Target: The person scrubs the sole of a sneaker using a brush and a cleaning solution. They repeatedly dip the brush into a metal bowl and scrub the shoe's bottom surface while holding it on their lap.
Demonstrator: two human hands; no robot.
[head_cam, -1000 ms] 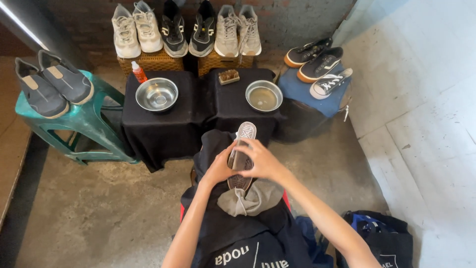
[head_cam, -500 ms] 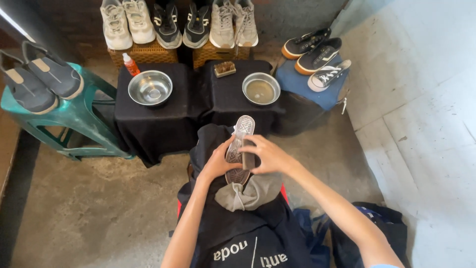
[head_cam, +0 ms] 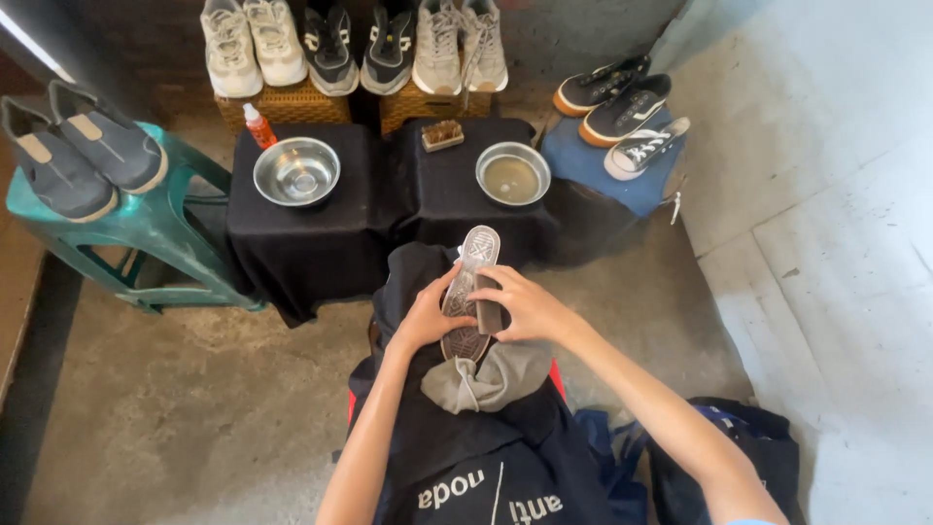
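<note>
**A:** Where are the hands, and what do they hold?

**B:** At the centre of the view, the left hand [head_cam: 425, 319] is clamped around the side of a grey canvas shoe turned sole-up [head_cam: 470, 292], which lies on the person's dark apron-covered lap [head_cam: 457, 437], toe pointing to 12 o'clock. The right hand [head_cam: 525, 306] is closed on a small dark brush [head_cam: 488, 309] pressed against the sole's middle.

**B:** A grey cloth [head_cam: 491, 377] lies just under the heel, at 6 o'clock from the shoe.

**A:** What is around them?

**B:** At 12 o'clock stands a low table draped in black cloth [head_cam: 330, 233]. On it sit an empty round steel bowl [head_cam: 296, 171] at 11 o'clock, a second steel bowl of cloudy water [head_cam: 512, 174] at 1 o'clock, and a small wooden brush [head_cam: 442, 134] between them. A green plastic stool [head_cam: 146, 228] bearing two grey slip-on shoes [head_cam: 83, 151] is at 10 o'clock.

**A:** Has anything changed from half a second ago?

**B:** Little. Both hands keep the same grip; the right hand and brush have slid slightly toward the heel.
</note>
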